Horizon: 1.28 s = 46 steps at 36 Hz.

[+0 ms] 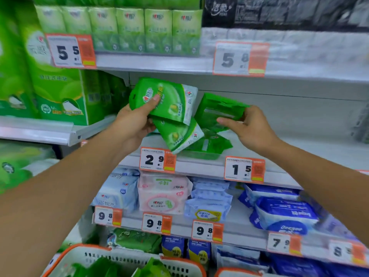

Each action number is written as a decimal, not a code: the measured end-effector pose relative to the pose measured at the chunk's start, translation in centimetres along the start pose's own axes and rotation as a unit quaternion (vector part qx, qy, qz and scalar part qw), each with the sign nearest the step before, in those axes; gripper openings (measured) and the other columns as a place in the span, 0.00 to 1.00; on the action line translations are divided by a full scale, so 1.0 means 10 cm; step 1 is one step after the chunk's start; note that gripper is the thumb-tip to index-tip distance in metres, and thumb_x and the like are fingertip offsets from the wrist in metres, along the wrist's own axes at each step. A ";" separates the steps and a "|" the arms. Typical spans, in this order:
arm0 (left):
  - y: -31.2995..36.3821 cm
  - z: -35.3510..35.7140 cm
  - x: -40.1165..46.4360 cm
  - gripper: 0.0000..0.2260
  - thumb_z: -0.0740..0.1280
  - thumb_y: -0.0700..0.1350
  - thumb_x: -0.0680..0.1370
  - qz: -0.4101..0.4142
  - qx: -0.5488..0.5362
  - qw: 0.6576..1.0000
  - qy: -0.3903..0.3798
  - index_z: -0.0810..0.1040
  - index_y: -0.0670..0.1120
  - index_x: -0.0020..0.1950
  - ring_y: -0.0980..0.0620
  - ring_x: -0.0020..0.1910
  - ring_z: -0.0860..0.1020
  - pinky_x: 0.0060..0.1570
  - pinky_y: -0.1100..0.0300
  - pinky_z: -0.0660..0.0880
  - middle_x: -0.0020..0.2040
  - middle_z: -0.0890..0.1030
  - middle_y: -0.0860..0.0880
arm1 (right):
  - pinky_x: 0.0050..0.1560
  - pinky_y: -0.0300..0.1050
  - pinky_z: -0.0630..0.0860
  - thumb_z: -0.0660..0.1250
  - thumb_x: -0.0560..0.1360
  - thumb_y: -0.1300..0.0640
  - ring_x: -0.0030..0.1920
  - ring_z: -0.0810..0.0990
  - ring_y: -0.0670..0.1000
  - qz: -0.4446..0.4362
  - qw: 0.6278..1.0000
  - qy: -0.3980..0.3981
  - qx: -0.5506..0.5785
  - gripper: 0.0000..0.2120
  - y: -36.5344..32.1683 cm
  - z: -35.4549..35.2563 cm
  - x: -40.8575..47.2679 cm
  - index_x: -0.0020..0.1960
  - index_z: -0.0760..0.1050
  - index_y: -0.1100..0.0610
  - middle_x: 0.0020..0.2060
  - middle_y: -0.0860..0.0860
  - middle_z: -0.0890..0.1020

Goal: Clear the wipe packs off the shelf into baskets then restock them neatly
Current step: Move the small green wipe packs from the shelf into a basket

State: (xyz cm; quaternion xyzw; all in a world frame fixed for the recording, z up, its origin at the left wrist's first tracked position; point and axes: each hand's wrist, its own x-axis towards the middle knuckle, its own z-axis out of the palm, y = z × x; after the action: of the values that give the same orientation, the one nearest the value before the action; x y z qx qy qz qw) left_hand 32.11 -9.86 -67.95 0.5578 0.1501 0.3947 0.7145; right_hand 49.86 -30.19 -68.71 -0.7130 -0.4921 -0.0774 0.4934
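My left hand (132,120) grips two green wipe packs (169,102) stacked together, thumb across the top one's printed front, above the middle shelf (199,166). My right hand (245,124) pinches another green wipe pack (217,110) by its edge, its back side facing me. More green packs (207,146) lie flat on the shelf below both hands, behind the 2.9 price tag (157,159).
A white basket with an orange rim (123,254) sits at the bottom left with green packs inside; a second basket's rim (237,271) shows to its right. Green tissue bundles (56,82) stand left. Lower shelves hold blue and pink wipe packs. The shelf's right part lies bare.
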 end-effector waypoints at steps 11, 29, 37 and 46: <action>-0.57 0.22 -1.05 0.16 0.74 0.50 0.74 -0.154 -0.042 0.986 0.041 0.80 0.47 0.60 0.52 0.37 0.83 0.33 0.54 0.81 0.46 0.86 0.48 | 0.50 0.56 0.77 0.70 0.74 0.55 0.48 0.81 0.57 -0.083 0.985 0.146 0.023 0.15 -0.44 -0.02 -1.00 0.58 0.73 0.60 0.49 0.57 0.82; -1.31 0.12 -1.45 0.12 0.63 0.49 0.82 -0.255 -0.039 0.966 -0.024 0.79 0.47 0.63 0.42 0.54 0.84 0.52 0.40 0.80 0.54 0.85 0.43 | 0.40 0.44 0.79 0.83 0.60 0.47 0.52 0.85 0.50 0.294 0.910 -0.253 0.143 0.39 0.12 0.30 -1.40 0.66 0.70 0.45 0.60 0.50 0.81; -1.28 0.02 -1.45 0.29 0.73 0.34 0.65 -0.212 -0.036 0.968 -0.132 0.74 0.46 0.65 0.43 0.54 0.84 0.45 0.50 0.82 0.57 0.84 0.42 | 0.62 0.52 0.79 0.79 0.64 0.60 0.56 0.85 0.54 0.296 0.896 -0.212 0.253 0.25 0.13 0.32 -1.44 0.61 0.81 0.58 0.54 0.53 0.86; -1.23 -0.05 -1.42 0.26 0.75 0.35 0.62 -0.153 -0.022 0.986 -0.064 0.78 0.45 0.59 0.48 0.43 0.86 0.37 0.54 0.82 0.50 0.86 0.44 | 0.46 0.44 0.83 0.75 0.65 0.56 0.49 0.86 0.51 0.372 0.821 -0.188 0.390 0.21 0.10 0.29 -1.48 0.58 0.81 0.54 0.54 0.53 0.86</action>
State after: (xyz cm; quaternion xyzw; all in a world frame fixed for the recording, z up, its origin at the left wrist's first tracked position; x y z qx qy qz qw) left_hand 27.51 -20.74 -82.57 0.5361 0.1791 0.2477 0.7869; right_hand 42.08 -37.20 -79.64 -0.5907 -0.2621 0.4454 0.6197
